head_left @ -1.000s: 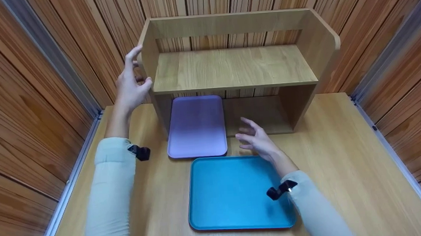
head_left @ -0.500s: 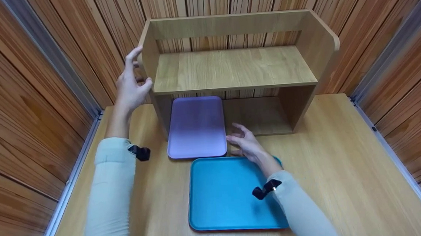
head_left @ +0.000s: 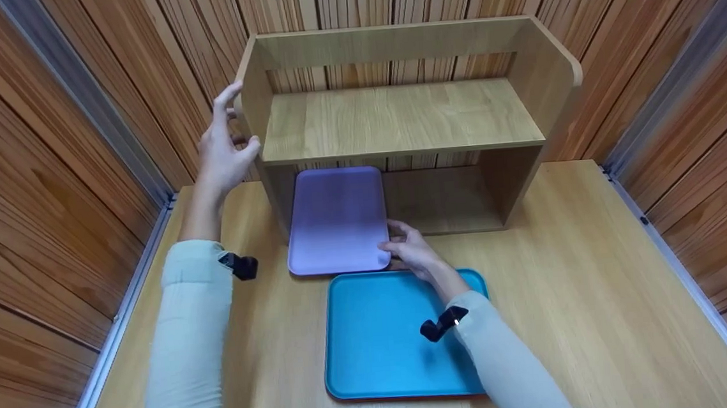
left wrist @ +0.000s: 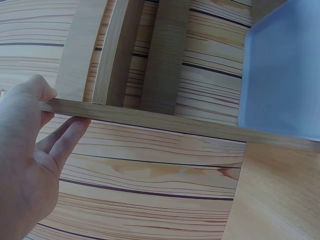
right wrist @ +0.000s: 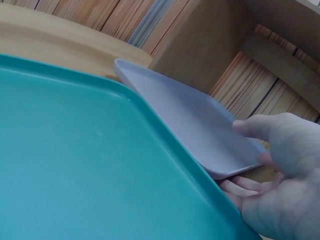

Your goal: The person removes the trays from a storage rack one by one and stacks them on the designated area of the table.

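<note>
In the head view my left hand (head_left: 224, 156) grips the left side panel of a wooden shelf unit (head_left: 405, 119). The left wrist view shows the thumb on one face of that panel (left wrist: 165, 121) and the fingers on the other. A purple tray (head_left: 338, 222) lies in the lower left compartment, its front part sticking out. My right hand (head_left: 413, 252) holds this tray by its right edge near the front corner, thumb over the top, other fingers at the side and partly hidden. A larger blue tray (head_left: 385, 337) lies under my right forearm.
A reddish rim shows beneath the blue tray's front edge, so something lies under it. The shelf unit stands at the back of a wooden table (head_left: 600, 290). Wood-patterned walls (head_left: 36, 188) with metal rails enclose the table at the back and both sides.
My right hand has moved left and slightly toward me, from beside the purple tray to its right edge, where it now takes hold. My left hand stays on the shelf panel.
</note>
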The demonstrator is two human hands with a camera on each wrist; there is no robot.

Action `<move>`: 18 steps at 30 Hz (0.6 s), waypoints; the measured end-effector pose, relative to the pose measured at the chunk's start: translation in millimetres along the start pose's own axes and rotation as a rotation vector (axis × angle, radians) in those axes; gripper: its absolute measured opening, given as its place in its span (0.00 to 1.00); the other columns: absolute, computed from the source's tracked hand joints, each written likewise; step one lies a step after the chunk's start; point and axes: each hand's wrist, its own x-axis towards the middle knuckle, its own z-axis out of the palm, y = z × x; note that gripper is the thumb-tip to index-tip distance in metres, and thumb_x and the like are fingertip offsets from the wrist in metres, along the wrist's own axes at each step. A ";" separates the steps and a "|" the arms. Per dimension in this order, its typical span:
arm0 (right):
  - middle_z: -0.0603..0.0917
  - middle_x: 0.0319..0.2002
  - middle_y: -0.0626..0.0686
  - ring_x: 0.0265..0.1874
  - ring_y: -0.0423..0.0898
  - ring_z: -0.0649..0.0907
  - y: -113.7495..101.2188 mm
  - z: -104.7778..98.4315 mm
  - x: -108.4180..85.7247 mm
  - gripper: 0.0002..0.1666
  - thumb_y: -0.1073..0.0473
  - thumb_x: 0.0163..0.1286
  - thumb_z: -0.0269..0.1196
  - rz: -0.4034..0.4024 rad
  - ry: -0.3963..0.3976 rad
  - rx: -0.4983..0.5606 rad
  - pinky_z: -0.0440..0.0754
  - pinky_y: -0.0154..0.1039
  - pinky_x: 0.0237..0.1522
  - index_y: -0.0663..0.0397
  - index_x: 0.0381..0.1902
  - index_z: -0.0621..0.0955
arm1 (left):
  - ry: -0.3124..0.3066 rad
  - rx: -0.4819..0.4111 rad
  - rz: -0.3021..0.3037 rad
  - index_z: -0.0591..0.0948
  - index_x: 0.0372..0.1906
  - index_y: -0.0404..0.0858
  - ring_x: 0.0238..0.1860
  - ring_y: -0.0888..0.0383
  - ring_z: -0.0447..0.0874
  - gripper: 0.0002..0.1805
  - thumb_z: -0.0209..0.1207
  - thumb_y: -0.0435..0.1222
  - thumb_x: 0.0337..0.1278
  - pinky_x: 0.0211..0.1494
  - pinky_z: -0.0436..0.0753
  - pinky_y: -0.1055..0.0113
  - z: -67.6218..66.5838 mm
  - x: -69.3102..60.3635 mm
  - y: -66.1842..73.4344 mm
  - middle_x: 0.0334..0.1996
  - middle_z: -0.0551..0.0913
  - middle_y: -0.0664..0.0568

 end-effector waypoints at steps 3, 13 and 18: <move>0.74 0.75 0.70 0.54 0.51 0.84 0.5 0.8 1.4 0.46 0.67 0.84 0.62 0.001 -0.002 -0.044 0.93 0.41 0.52 0.57 0.92 0.57 | -0.002 -0.004 -0.003 0.58 0.90 0.62 0.75 0.38 0.81 0.47 0.58 0.26 0.76 0.66 0.90 0.45 0.5 0.1 0.7 0.83 0.69 0.35; 0.78 0.67 0.70 0.48 0.52 0.84 1.9 5.5 3.6 0.48 0.80 0.75 0.59 -0.002 0.073 -0.076 0.91 0.36 0.41 0.60 0.90 0.62 | -0.001 -0.024 -0.001 0.58 0.89 0.62 0.81 0.41 0.75 0.47 0.58 0.26 0.76 0.73 0.89 0.40 0.3 -0.7 0.5 0.83 0.69 0.36; 0.79 0.64 0.69 0.48 0.53 0.83 3.3 8.0 5.4 0.49 0.83 0.71 0.58 -0.012 0.104 -0.065 0.90 0.35 0.38 0.61 0.89 0.65 | -0.007 -0.026 -0.008 0.57 0.90 0.63 0.77 0.38 0.79 0.47 0.58 0.26 0.76 0.70 0.90 0.40 0.5 -0.5 -0.1 0.83 0.69 0.35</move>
